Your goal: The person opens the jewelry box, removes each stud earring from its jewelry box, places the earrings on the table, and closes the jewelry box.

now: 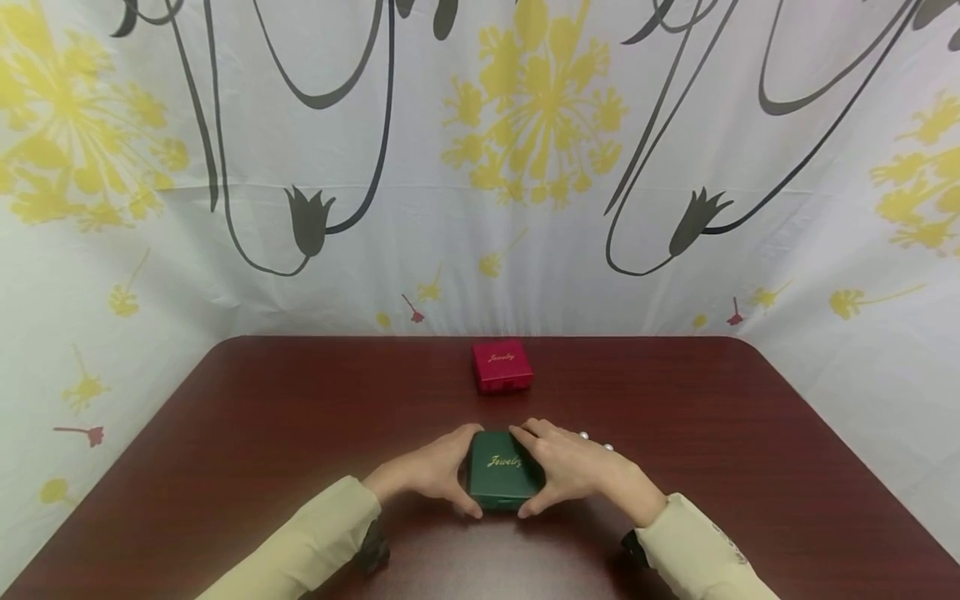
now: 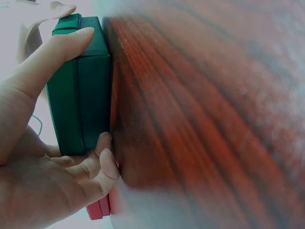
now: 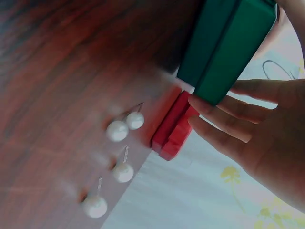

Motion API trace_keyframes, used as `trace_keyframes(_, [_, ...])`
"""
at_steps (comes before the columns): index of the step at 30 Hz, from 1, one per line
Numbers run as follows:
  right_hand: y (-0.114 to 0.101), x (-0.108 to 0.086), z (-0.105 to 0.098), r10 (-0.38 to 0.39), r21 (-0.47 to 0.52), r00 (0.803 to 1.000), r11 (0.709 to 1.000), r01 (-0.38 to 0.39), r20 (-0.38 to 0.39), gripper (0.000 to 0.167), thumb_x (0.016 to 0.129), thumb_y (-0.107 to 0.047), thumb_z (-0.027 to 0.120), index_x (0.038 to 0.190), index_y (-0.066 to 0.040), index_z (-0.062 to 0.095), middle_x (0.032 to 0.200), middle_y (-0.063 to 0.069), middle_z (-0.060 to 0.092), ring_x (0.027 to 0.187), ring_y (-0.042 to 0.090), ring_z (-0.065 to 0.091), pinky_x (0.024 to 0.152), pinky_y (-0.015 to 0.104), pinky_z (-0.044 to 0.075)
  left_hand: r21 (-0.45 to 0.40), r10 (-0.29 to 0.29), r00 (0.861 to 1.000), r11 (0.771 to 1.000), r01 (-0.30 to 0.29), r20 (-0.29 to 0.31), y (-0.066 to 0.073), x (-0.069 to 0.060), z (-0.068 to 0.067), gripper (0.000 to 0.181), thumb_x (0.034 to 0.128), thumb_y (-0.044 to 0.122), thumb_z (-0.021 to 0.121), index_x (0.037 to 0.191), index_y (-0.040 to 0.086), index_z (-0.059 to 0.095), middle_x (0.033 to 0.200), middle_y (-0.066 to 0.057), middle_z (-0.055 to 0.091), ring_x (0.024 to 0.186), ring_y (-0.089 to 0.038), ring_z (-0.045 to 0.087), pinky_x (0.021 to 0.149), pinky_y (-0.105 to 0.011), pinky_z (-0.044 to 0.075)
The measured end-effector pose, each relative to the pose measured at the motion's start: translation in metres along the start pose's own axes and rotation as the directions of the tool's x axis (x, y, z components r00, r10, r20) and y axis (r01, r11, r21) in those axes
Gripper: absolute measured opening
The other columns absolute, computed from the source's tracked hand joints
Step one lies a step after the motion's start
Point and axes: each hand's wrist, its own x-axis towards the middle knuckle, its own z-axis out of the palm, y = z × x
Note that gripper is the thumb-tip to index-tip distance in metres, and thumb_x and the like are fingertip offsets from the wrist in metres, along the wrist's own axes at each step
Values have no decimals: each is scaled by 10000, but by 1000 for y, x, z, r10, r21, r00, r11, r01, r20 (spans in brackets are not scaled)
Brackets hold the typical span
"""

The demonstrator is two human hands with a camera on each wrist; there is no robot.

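A green jewelry box (image 1: 501,475), lid down and gold "Jewelry" lettering on top, sits between both hands near the table's front middle. My left hand (image 1: 442,467) grips its left side, the thumb (image 2: 71,45) on the front face and the fingers by the far end. On the right side, my right hand (image 1: 573,467) holds the box with its thumb at the near corner and its fingertips at the far one. Several pearl earrings (image 3: 117,130) with thin metal pins lie on the table beyond the right hand, which partly hides them in the head view.
A red jewelry box (image 1: 502,367) stands closed behind the green one, near the back edge of the dark wooden table (image 1: 315,417). A white curtain (image 1: 420,167) with yellow and grey flowers hangs behind the table.
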Motion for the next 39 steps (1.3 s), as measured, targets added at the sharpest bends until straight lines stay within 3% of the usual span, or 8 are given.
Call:
trace_keyframes(20, [6, -1, 4, -27, 1, 999, 1000, 27, -30, 902, 588, -496, 734, 1250, 43, 441, 1082, 73, 496, 937, 165, 487, 784, 312, 467, 58, 7, 1000, 998, -7, 8, -1, 5, 0, 866, 549, 341, 835, 1193, 35, 344, 1075, -6, 410, 1016, -130, 421, 911, -277, 372])
trace_keyframes(28, [6, -1, 5, -6, 65, 1000, 998, 6, 3, 932, 603, -505, 740, 1276, 48, 411, 1193, 142, 498, 1025, 235, 520, 842, 383, 448, 70, -11, 1000, 997, 10, 13, 1, 4, 1, 877, 553, 338, 832, 1205, 29, 335, 1086, -15, 398, 1026, -143, 420, 910, -283, 377])
trace_keyframes(39, [8, -3, 6, -8, 98, 1000, 995, 9, -11, 961, 600, -526, 740, 1265, 81, 404, 1228, 183, 487, 1032, 269, 535, 840, 397, 449, 72, 25, 1000, 997, -25, -1, 0, 5, 4, 855, 538, 300, 844, 1175, 18, 348, 1061, -17, 397, 1004, -138, 422, 896, -260, 378])
